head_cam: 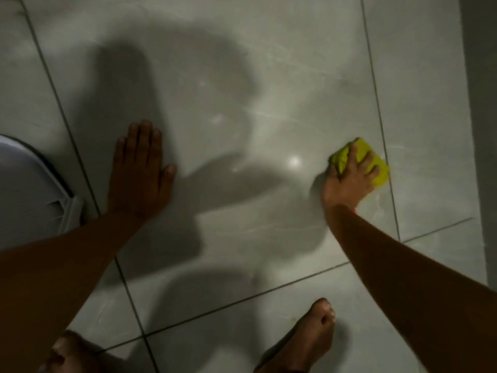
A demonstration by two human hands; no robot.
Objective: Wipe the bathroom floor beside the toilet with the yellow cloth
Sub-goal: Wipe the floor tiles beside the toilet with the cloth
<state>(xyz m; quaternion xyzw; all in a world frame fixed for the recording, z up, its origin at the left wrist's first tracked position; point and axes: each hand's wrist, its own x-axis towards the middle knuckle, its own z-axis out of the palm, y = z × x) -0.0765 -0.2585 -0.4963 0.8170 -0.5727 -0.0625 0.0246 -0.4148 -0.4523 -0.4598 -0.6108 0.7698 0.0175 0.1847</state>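
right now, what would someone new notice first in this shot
The bright yellow cloth stands out, bunched under the right hand and pressed to the grey floor beside a tile joint at the right. The left hand lies flat on the tile, next to the white toilet at the left edge. Two bare feet show at the bottom.

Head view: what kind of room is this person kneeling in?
Most likely a bathroom. A white toilet edge shows at the left, the floor is glossy grey tile with grout lines, and the right hand presses a yellow cloth onto it.
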